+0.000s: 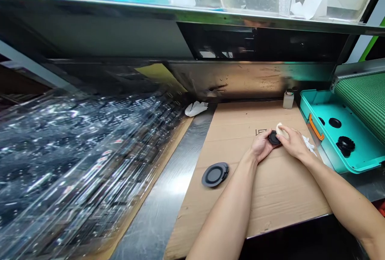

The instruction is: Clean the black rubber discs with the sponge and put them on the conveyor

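Over the cardboard sheet [231,131], my left hand [261,146] holds a small black round part [274,137] by its edge. My right hand [292,142] is closed on a white cloth [280,130], which touches the black part or lies just above it. A small stack of dark round discs [214,174] lies on the cardboard, left of my forearms. Another crumpled white cloth [309,145] shows just beyond my right hand.
At the right, a teal tray [368,167] with an orange latch holds several black round parts, beside a green conveyor belt [363,95]. A small bottle [288,98] stands at the back. Plastic-wrapped goods [90,159] fill the left. A crumpled tissue [196,108] lies near the back.
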